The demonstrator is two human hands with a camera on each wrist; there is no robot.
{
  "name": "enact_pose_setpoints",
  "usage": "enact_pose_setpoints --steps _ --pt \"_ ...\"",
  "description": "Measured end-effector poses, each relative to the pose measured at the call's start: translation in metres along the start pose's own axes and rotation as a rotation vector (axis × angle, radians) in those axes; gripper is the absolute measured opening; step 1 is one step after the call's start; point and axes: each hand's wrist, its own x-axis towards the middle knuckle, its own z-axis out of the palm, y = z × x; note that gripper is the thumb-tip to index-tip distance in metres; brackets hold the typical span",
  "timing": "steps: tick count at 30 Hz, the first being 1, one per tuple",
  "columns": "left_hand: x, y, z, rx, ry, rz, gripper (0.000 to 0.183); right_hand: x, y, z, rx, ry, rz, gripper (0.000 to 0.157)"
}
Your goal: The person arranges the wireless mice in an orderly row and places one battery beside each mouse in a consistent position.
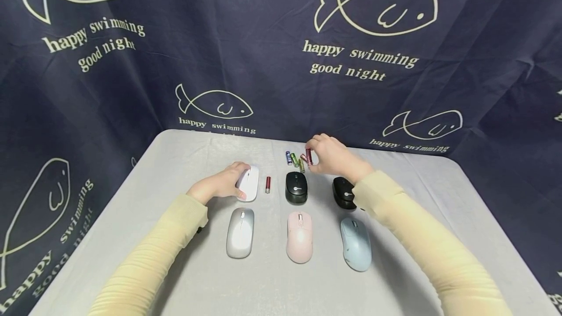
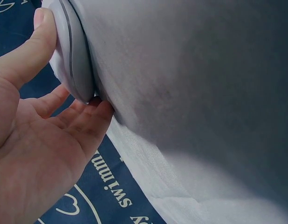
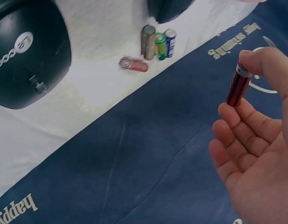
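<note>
My left hand [image 1: 223, 180] holds a white computer mouse [image 1: 249, 187] at the left of the back row, thumb on one side edge and fingers on the other. The left wrist view shows the mouse [image 2: 78, 51] side-on, its lower end by the fingertips. Between thumb and fingertips, my right hand [image 1: 335, 157] pinches a dark red battery [image 1: 309, 157], upright in the right wrist view. Just beside it on the table lie a blue battery [image 1: 288, 158], a green battery [image 1: 294, 160], a yellow-green battery [image 1: 301, 165] and a light red battery [image 3: 134, 64].
A single red battery [image 1: 268, 185] lies right of the white mouse. Two black mice stand in the back row, one mid-table [image 1: 296, 188], the other [image 1: 344, 193] partly behind my right sleeve. Nearer me are a silver mouse [image 1: 240, 233], a pink mouse [image 1: 300, 238] and a light blue mouse [image 1: 356, 245].
</note>
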Motion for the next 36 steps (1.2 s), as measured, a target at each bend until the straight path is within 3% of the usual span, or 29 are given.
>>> enact_pose_setpoints --steps 20,36 --pt "0.0 -0.002 0.001 -0.002 -0.003 -0.005 0.087 -0.018 -0.044 -0.01 0.066 0.079 -0.058 0.042" --pt "0.001 -0.003 0.002 -0.006 -0.001 -0.009 0.087 -0.027 -0.082 -0.01 0.072 0.072 -0.101 0.043"
